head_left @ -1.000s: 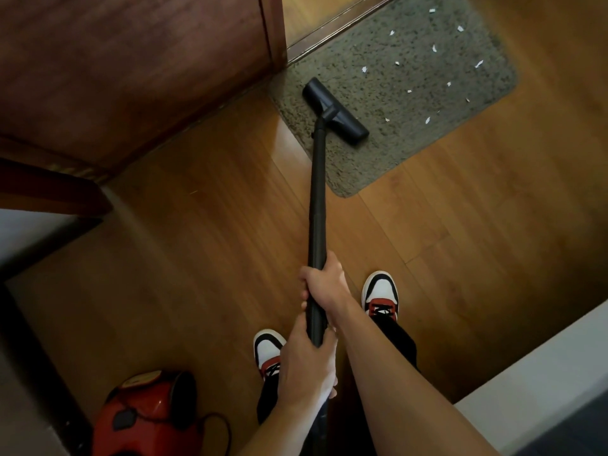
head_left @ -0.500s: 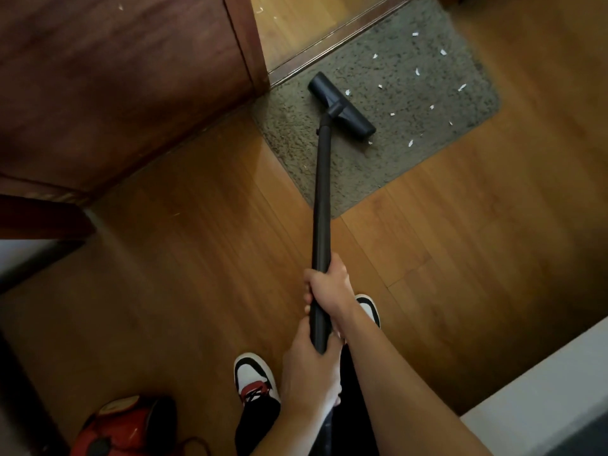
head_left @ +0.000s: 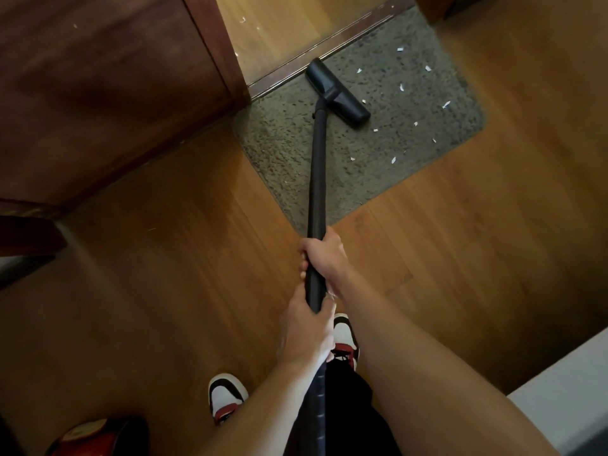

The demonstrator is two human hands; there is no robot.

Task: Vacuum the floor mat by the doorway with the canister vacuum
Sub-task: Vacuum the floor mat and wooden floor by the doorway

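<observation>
A grey-green floor mat lies on the wooden floor against the doorway threshold. Several white paper scraps are scattered over its right half. The black floor nozzle of the vacuum rests on the mat near the threshold, set at a slant. A long black wand runs from it back to me. My right hand grips the wand higher up, and my left hand grips its lower end. The red canister sits on the floor at the bottom left, partly cut off.
A dark wooden door stands at the left, its edge by the mat's left corner. A few scraps lie beyond the threshold. My two white, red and black shoes stand on the floor. A pale ledge fills the bottom right.
The nozzle has slid forward across the mat toward the threshold, and the view has shifted forward with it. Both hands keep the same grip on the wand.
</observation>
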